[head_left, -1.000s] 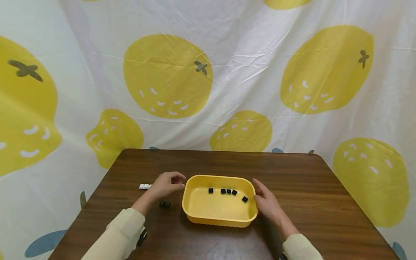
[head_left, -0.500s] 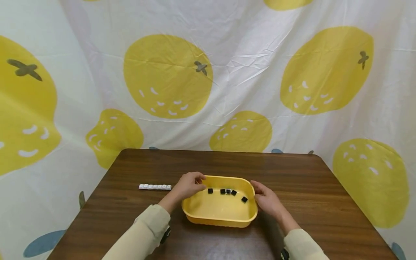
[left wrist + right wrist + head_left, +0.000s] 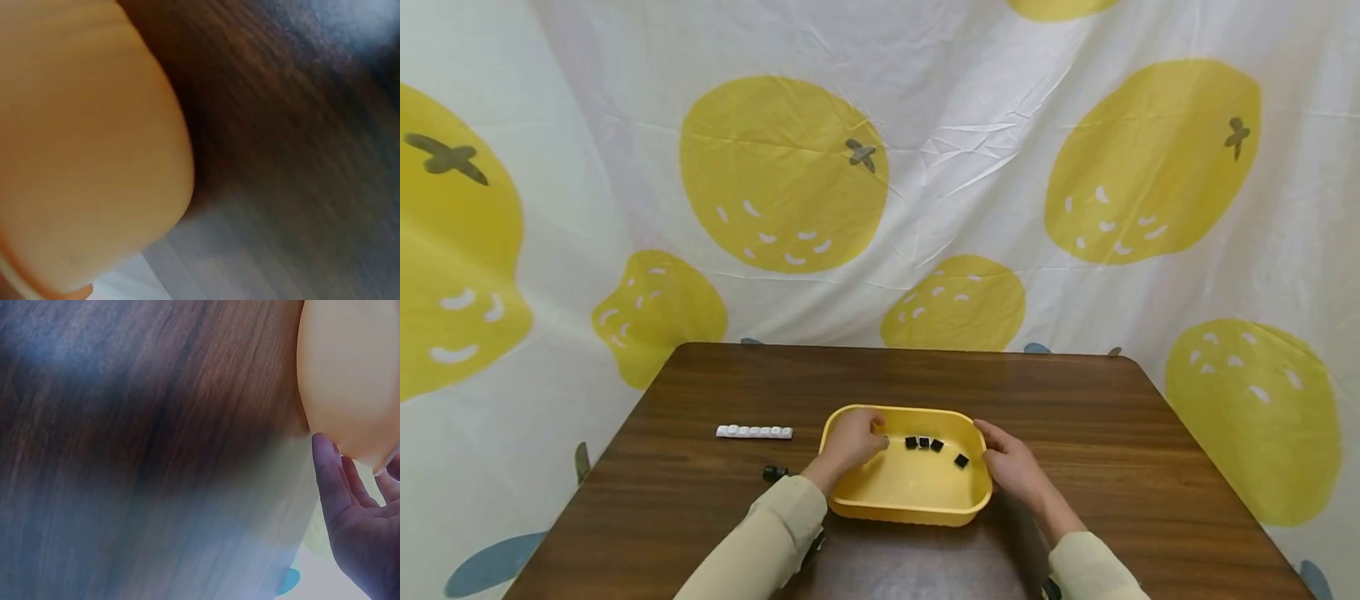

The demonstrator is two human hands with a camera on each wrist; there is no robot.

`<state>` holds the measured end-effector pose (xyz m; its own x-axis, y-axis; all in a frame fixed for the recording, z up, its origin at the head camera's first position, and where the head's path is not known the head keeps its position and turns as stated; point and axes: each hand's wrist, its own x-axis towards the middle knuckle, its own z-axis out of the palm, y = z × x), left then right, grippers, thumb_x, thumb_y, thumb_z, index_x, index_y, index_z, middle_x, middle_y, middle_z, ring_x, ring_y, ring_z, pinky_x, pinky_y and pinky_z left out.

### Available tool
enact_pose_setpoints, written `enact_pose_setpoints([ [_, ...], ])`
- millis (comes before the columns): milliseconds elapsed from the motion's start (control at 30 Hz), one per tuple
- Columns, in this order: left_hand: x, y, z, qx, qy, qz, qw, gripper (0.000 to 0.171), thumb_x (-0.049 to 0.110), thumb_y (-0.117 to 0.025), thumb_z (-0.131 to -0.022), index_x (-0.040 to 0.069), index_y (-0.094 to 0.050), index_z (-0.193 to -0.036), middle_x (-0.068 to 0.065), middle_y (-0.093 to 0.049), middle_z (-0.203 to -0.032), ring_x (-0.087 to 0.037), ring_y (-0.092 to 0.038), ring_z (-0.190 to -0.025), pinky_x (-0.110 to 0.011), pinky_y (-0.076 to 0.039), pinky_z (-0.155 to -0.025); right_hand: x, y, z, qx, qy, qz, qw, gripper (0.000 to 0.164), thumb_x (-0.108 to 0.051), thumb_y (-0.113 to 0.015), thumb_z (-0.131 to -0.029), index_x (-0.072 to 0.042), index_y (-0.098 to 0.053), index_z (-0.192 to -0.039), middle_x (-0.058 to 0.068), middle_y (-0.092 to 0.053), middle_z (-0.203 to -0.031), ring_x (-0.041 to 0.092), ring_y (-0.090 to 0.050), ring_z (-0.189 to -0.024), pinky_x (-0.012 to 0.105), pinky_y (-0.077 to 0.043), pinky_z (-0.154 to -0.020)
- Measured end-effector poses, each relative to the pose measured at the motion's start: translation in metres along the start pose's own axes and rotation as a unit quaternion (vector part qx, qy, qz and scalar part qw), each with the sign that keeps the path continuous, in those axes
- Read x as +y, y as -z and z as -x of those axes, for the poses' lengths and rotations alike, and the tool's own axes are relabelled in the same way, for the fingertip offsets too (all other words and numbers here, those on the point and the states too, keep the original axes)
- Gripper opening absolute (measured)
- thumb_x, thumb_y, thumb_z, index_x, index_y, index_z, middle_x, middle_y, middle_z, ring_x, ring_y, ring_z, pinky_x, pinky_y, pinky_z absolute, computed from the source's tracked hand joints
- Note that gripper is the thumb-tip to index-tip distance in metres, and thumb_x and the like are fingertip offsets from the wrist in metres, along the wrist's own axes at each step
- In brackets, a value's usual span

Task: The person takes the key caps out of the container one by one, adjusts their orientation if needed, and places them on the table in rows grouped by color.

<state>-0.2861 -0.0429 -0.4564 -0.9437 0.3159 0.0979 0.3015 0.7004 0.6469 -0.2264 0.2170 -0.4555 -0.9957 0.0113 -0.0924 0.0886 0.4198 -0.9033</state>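
A yellow plastic bin (image 3: 910, 510) sits on the brown table, with several small black keycaps (image 3: 924, 442) on its floor. My left hand (image 3: 852, 440) reaches over the bin's left rim, thumb and index finger apart, with the thumb tip right at the leftmost keycap, which is mostly hidden. The bin's wall (image 3: 94, 144) fills much of the left wrist view; no left fingers show there. My right hand (image 3: 1013, 460) holds the bin at its right end, thumb at the rim. In the right wrist view its fingers (image 3: 331, 475) lie along the bin's outside.
Left of the bin, white keycaps (image 3: 754, 432) stand in a straight row. Nearer, a small black piece (image 3: 773, 473) lies partly behind the left sleeve (image 3: 752, 542). A lemon-print cloth (image 3: 940, 183) hangs behind the table's far edge.
My left hand has moved right from beside the bin, over its left rim and down to the leftmost black keycap. The right hand keeps its place at the bin's right end.
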Motion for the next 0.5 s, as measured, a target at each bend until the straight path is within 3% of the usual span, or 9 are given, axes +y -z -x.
enact_pose_setpoints([
  [133, -0.0015, -0.0055, 0.0005, -0.012, 0.018, -0.022, 0.9995, 0.028, 0.004, -0.071, -0.083, -0.004, -0.068, -0.110, -0.015, -0.069, -0.104, -0.022, -0.060, -0.081, -0.038, -0.052, -0.076, 0.0004, -0.0014, 0.0024, -0.002, 0.003, -0.013, 1.000, 0.054, 0.001, -0.043, -0.094, -0.002, -0.043, -0.148, 0.029, -0.055, -0.129, 0.027, -0.063, -0.076, 0.037, -0.054, -0.059],
  [300, -0.0041, -0.0093, 0.0005, -0.017, 0.009, -0.061, 0.9980, 0.029, 0.007, -0.072, -0.083, -0.002, -0.071, -0.110, -0.013, -0.070, -0.107, -0.026, -0.064, -0.094, -0.041, -0.051, -0.084, 0.0014, -0.0021, 0.0035, -0.003, 0.002, -0.030, 1.000, 0.055, 0.001, -0.042, -0.094, -0.002, -0.041, -0.149, 0.030, -0.054, -0.131, 0.029, -0.065, -0.083, 0.040, -0.055, -0.062],
  [500, -0.0050, -0.0113, 0.0003, -0.023, 0.003, -0.061, 0.9978, 0.021, 0.010, -0.072, -0.080, 0.002, -0.073, -0.100, -0.008, -0.070, -0.095, -0.018, -0.059, -0.077, -0.035, -0.051, -0.074, 0.0021, -0.0020, 0.0032, -0.002, 0.007, -0.035, 0.999, 0.056, 0.001, -0.041, -0.093, -0.001, -0.040, -0.149, 0.031, -0.053, -0.131, 0.030, -0.065, -0.083, 0.040, -0.056, -0.062],
])
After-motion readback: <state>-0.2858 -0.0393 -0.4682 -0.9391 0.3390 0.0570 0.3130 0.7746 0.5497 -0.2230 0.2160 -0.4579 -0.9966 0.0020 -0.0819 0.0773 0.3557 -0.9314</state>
